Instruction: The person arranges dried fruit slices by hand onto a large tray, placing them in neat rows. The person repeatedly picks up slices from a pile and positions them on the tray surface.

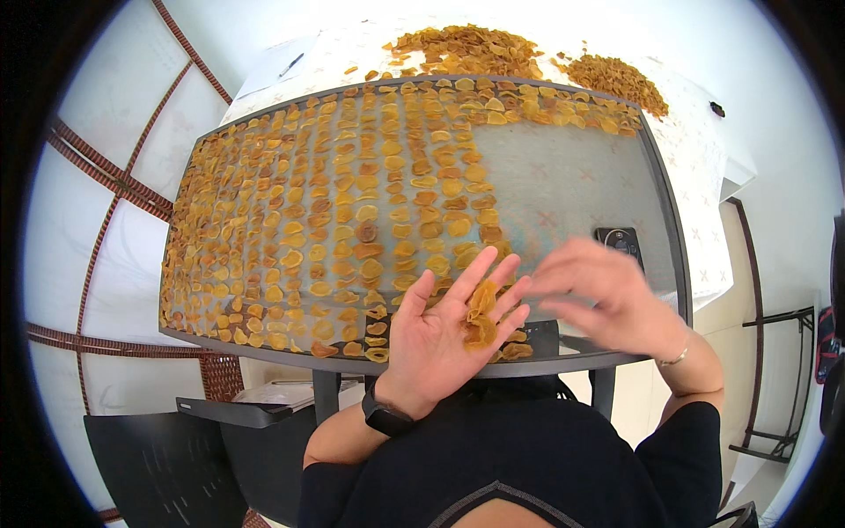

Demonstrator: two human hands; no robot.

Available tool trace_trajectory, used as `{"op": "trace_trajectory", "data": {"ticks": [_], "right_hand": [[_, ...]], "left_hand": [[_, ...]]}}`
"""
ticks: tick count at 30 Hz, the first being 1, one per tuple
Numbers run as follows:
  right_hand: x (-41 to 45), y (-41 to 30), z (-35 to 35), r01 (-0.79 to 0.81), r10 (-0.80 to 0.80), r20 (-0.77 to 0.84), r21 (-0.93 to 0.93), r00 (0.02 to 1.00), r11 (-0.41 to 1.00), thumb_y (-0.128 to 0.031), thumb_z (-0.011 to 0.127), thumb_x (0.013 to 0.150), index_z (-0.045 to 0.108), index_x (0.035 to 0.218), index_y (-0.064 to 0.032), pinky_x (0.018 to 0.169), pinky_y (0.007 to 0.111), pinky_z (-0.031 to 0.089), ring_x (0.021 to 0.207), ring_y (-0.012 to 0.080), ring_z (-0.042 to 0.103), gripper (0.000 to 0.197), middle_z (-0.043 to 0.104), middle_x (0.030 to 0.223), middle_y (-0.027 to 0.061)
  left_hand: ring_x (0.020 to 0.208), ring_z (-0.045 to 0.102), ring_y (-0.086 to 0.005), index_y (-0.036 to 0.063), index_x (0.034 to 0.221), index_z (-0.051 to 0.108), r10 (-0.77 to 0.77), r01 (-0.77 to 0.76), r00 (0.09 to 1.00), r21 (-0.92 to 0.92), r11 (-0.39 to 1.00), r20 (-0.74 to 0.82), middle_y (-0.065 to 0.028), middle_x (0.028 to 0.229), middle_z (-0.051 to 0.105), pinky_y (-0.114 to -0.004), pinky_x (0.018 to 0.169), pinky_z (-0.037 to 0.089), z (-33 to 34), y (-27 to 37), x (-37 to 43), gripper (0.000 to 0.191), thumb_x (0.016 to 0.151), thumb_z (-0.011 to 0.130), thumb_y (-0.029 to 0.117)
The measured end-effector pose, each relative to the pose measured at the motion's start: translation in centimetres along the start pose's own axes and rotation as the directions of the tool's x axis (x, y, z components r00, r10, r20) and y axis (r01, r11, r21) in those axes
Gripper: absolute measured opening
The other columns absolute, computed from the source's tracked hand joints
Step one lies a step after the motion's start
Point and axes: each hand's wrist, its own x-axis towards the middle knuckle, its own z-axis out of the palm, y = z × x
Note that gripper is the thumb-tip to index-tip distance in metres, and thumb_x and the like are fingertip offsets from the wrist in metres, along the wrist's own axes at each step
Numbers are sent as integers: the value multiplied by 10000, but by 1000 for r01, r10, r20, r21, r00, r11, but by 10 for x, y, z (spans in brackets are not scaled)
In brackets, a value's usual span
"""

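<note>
My left hand (439, 330) is palm up over the near edge of a dark-framed mesh screen (561, 178). Several curled, amber dried slices (482, 323) rest on its palm and fingers. Close to its fingertips, my right hand (594, 294) is blurred, its thumb apart from the fingers and nothing visible between them. Rows of similar dried slices (370, 198) cover the screen's left and middle, and a band of them (548, 109) runs along its far edge. My left hand hides part of the nearest rows.
Beyond the screen, a large pile of slices (475, 49) and a smaller pile (617, 79) lie on a white patterned tablecloth (706, 178). A black phone-like device (620, 244) sits on the screen's right side. At far left is a pen (290, 65); a black chair (165, 462) stands lower left.
</note>
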Motion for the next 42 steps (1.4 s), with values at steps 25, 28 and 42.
{"op": "trace_trajectory", "data": {"ticks": [25,28,42], "right_hand": [[27,-20,49,111,-100,78,-144,992,983,-121,749,781,636,1077,-68,736,386,542,902,308,639,321,617,993,91],[23,-27,62,86,-72,95,-162,993,983,-149,768,767,627,1034,-68,727,387,543,878,301,643,312,610,968,86],[11,-16,68,-152,152,-71,6,986,988,-60,724,838,638,975,-44,645,389,526,773,323,640,162,615,884,119]], "left_hand": [[1508,235,-283,55,1589,172,-28,29,999,-45,999,26,-146,1630,249,-458,1239,135,-9,23,-19,716,1031,355,464],[1519,203,-293,60,1593,163,4,0,996,-41,999,87,-148,1648,205,-474,1236,138,-11,25,-18,711,1033,357,454],[1504,235,-272,36,1583,185,21,-21,1000,-15,1000,8,-157,1642,218,-426,1232,159,-6,21,-18,685,1035,385,394]]}}
